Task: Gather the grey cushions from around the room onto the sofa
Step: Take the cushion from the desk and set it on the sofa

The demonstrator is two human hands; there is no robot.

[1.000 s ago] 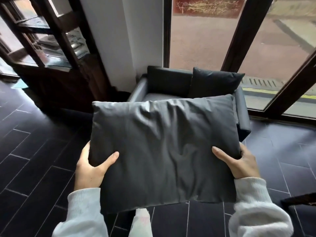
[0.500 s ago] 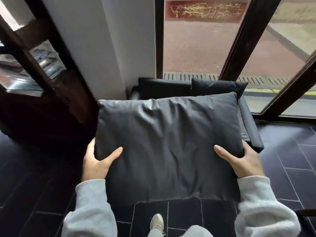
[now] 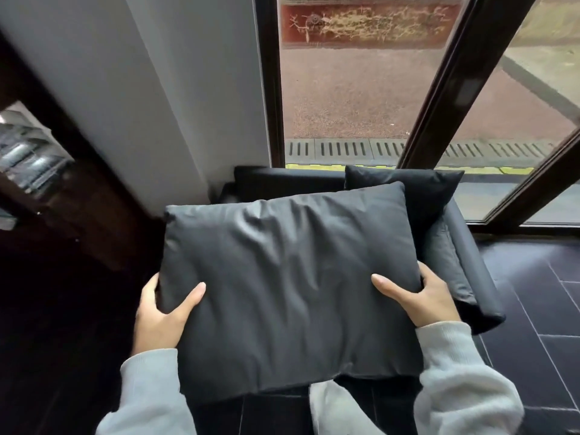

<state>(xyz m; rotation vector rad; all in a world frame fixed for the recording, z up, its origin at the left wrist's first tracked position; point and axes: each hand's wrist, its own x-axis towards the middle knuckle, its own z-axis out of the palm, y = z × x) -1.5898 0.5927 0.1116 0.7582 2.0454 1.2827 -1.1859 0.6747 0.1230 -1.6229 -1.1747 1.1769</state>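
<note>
Cushions number two: one (image 3: pixel 292 277) gripped by both hands; one (image 3: pixel 420 196) on sofa (image 3: pixel 470 265).

No legible text, labels, brands or numbers anywhere. Red panel (image 3: pixel 367 23) outside the window, at 12 o'clock, carries only a pale branching pattern, no readable characters.

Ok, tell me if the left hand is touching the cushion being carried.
Touching. The head view shows the left hand gripping the carried cushion at its lower left edge, thumb pressed on top, fingers tucked beneath.
</note>
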